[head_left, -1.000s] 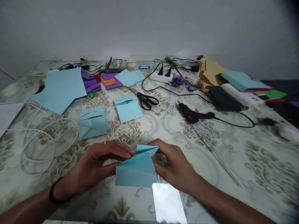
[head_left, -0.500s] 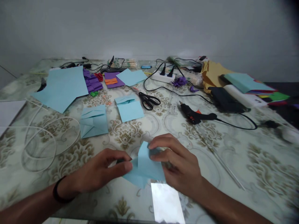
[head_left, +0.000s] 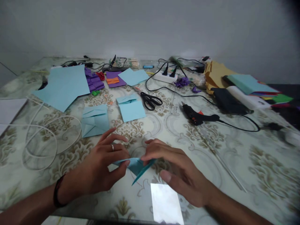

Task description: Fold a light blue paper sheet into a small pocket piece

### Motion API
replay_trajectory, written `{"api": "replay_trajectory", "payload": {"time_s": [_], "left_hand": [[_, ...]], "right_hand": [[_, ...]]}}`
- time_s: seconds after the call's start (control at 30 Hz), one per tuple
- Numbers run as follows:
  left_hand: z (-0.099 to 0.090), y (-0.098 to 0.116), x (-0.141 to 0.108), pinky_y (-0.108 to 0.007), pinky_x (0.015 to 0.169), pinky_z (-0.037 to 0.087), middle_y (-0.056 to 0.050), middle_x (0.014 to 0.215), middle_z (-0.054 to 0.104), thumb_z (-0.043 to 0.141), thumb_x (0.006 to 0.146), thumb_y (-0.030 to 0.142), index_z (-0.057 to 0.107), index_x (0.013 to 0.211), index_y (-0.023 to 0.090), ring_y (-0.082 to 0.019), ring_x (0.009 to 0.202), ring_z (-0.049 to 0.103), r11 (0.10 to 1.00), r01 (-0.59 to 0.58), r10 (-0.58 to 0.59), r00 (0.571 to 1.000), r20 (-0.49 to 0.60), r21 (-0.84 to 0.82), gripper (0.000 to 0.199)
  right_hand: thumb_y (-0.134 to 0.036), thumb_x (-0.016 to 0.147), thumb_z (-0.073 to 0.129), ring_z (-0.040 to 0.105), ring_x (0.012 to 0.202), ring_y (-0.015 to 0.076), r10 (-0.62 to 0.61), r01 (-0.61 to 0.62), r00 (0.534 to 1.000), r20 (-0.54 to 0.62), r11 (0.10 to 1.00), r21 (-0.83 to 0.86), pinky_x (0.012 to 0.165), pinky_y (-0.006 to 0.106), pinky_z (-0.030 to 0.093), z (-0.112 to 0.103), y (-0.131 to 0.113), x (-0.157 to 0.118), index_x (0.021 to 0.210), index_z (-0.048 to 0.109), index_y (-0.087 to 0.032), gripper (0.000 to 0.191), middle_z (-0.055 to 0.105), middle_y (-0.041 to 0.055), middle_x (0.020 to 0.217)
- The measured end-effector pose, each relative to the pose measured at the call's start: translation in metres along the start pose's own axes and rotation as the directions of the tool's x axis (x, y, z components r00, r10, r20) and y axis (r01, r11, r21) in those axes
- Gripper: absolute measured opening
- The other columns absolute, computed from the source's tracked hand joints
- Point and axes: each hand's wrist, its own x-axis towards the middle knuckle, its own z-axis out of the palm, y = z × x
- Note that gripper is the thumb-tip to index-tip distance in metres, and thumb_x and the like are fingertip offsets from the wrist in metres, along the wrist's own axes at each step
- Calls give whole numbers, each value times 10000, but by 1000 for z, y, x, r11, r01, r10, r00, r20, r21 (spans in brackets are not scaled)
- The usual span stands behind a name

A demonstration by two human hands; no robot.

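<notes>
A folded light-blue paper piece (head_left: 134,165) is held above the table, tilted so that one flap shows nearly edge-on. My left hand (head_left: 103,162) pinches its left end between thumb and index finger, the other fingers spread above. My right hand (head_left: 179,170) reaches over the right end, fingertips touching the paper while the thumb stands apart below. Beyond my hands lie two folded light-blue pieces, one creased with triangular folds (head_left: 95,122) and one with a pocket-like fold along its top (head_left: 131,108).
Black-handled scissors (head_left: 151,100) and a black glue gun (head_left: 198,115) with its cable lie further back. A power strip (head_left: 165,76) stands near the wall. Blue sheets (head_left: 65,84) and purple folded papers (head_left: 94,81) are at back left. White cord (head_left: 55,137) loops across the left side.
The blue paper has turned from face-on to nearly edge-on. My left fingers have spread and risen; my right thumb has come away from the paper.
</notes>
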Motion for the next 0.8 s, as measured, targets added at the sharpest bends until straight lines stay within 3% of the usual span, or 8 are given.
{"api": "replay_trajectory", "payload": {"time_s": [0.13, 0.27, 0.4, 0.6, 0.8], "left_hand": [[5, -1, 0, -507, 1258, 264, 50, 929, 801, 646, 913, 95, 735, 977, 267, -211, 1192, 645, 996, -74, 77, 995, -56, 58, 204], [7, -1, 0, -551, 1255, 278, 45, 946, 806, 678, 879, 78, 728, 990, 252, -224, 1204, 649, 985, -132, 141, 987, -83, 109, 212], [7, 0, -1, -583, 1253, 296, 37, 977, 807, 709, 863, 77, 710, 1025, 249, -232, 1220, 653, 975, -168, 185, 976, -113, 142, 235], [10, -1, -4, -590, 1253, 280, 55, 958, 809, 730, 879, 94, 699, 1027, 270, -239, 1211, 667, 964, -196, 215, 972, -98, 179, 232], [15, 8, -2, -535, 1251, 308, 80, 913, 799, 710, 864, 72, 675, 949, 263, -208, 1168, 687, 971, -178, 197, 975, -106, 160, 212]], "right_hand": [[-192, 992, 538, 637, 733, 171, 37, -41, 996, -82, 998, -37, 932, 431, 522, 4, 2, 1, 956, 700, -241, 173, 685, -1, 755], [-165, 923, 683, 645, 737, 147, 125, -140, 986, -107, 980, -140, 660, 280, 524, 9, 4, 2, 963, 722, -232, 87, 683, 13, 841], [-147, 920, 686, 664, 806, 164, 69, -90, 992, -109, 976, -199, 699, 289, 539, 11, 5, 2, 936, 730, -233, 99, 703, 33, 892], [-127, 924, 658, 621, 746, 172, -114, 71, 988, -105, 933, -352, 686, 322, 496, 19, 7, 3, 885, 686, -215, 100, 711, 29, 820], [-139, 924, 632, 612, 747, 178, -147, 101, 985, -92, 918, -383, 674, 330, 484, 25, 6, 3, 916, 678, -218, 92, 712, 34, 828]]}}
